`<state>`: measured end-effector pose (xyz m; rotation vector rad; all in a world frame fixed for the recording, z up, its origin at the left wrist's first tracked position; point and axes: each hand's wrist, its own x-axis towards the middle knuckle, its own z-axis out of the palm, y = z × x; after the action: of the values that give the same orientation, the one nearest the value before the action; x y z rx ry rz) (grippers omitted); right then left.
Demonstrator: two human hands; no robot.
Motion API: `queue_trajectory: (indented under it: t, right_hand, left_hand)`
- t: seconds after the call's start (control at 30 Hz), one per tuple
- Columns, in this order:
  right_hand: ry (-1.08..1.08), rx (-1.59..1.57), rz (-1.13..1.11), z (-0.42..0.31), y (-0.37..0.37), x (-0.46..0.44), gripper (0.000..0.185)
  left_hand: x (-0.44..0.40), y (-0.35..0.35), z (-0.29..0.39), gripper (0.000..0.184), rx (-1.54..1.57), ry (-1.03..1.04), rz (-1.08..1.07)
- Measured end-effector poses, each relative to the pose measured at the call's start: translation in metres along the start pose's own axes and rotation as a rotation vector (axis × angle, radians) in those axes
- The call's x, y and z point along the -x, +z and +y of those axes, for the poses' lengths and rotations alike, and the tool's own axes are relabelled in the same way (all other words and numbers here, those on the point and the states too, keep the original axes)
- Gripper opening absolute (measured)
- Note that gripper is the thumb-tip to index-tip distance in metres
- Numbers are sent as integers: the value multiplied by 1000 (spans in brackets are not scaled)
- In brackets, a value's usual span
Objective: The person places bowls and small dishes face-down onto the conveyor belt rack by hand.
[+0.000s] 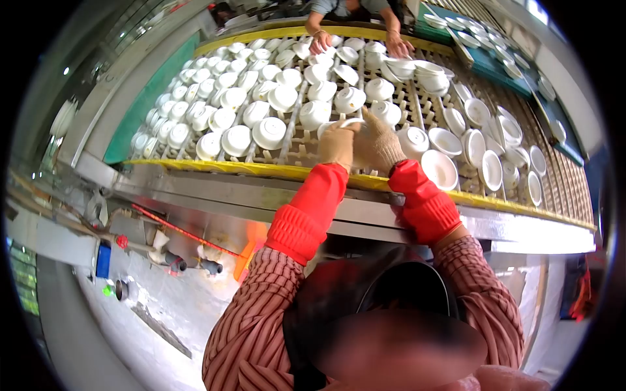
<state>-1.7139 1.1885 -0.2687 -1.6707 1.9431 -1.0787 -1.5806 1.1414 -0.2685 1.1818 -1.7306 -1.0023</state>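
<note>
My left hand [337, 144], in a tan glove with a red sleeve cover, is closed on a white bowl [353, 122] at the near side of the slatted rack. Only a pale curved rim of that bowl shows between my hands. My right hand [382, 142], gloved alike, is close against it on the right; its fingers are partly smeared by motion. Upturned white bowls, such as one bowl [269, 133] to the left and another bowl [413, 141] to the right, stand around my hands. A shallow white bowl [439, 170] leans near my right wrist.
Rows of bowls cover the conveyor rack [287, 154], edged by a yellow rail [254, 169]. Across it, a co-worker's hands [398, 45] touch bowls. A green belt [486, 58] carries more dishes at the right. An orange-headed, red-handled tool [251, 244] is below left.
</note>
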Motion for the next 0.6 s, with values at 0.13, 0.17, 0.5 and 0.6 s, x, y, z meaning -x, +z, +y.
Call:
queue_trajectory:
  t: [0.13, 0.17, 0.5, 0.6]
  right_hand:
    - [-272, 294, 307, 20, 7, 28, 102]
    - [-130, 257, 215, 4, -4, 34, 102]
    - [110, 196, 102, 24, -19, 27, 74]
    - [142, 52, 110, 57, -19, 9, 62]
  left_hand:
    - [4, -3, 15, 40, 11, -96, 15]
    - [4, 1, 9, 41, 24, -37, -23]
    - [29, 24, 31, 55, -40, -41, -239]
    - [32, 45, 26, 44, 217, 89, -289]
